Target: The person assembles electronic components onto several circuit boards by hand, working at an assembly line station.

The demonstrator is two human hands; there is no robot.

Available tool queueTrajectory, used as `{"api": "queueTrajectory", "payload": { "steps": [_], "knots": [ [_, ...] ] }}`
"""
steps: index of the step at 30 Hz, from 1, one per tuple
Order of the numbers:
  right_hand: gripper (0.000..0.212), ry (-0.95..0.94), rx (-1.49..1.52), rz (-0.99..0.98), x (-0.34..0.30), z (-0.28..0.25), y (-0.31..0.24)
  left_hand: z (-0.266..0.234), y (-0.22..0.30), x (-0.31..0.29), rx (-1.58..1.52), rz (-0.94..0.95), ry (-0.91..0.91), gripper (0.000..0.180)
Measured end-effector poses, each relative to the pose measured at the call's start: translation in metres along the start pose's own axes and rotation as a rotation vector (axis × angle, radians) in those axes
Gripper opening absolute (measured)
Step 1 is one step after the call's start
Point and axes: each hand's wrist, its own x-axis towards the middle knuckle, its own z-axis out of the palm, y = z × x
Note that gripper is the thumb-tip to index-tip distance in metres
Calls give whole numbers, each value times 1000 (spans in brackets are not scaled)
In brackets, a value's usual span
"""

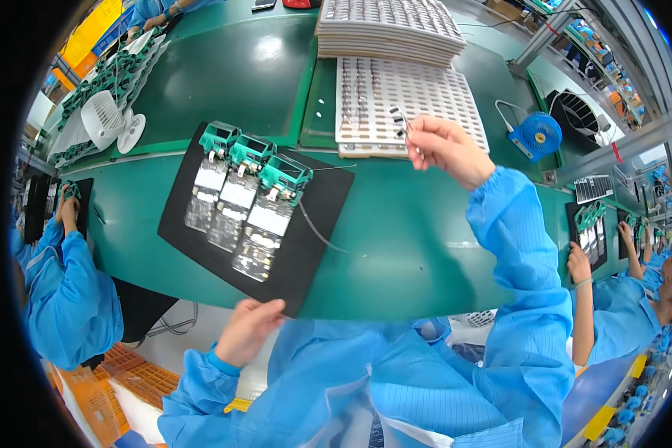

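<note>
Right hand (449, 151): thumb and fingertips pinched on a small wired part (396, 120) with dark ends, held above the near edge of a white tray (463, 112). Left hand (252, 328): thumb and forefinger drawn close together at the near corner of a black mat (295, 276); whether they grip it cannot be told.

On the mat, at an angle, lie three circuit boards (265, 228) side by side, each with a green holder (287, 176) at its far end. A pale cable (315, 234) trails from the rightmost holder past the mat's edge onto the green table (396, 276).

Handling, in this inspector's judgement: a light pinch would spare the thin wires; the part should clear the tray without snagging; the mat is best steadied by its edge, fingers off the boards, loose cable kept free of the sleeve.

Beyond: a tray stack (390, 33) behind, a blue fan (537, 136) to the right.
</note>
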Motion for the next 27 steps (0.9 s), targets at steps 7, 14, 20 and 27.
{"api": "queueTrajectory", "payload": {
  "steps": [7, 14, 20, 27],
  "knots": [
    [13, 31, -17, 7, -109, 17, 24, 102, -68, 9, -55, -528, -289, 44],
    [16, 143, -35, -63, -202, -32, 36, 232, -156, 57, 19, -449, -407, 35],
    [11, 173, 92, 16, -184, 11, 45, 229, -132, 61, 391, -484, -759, 33],
    [11, 204, 174, 83, -169, 8, 66, 224, -11, 82, 846, 599, -413, 16]
  ]
}}
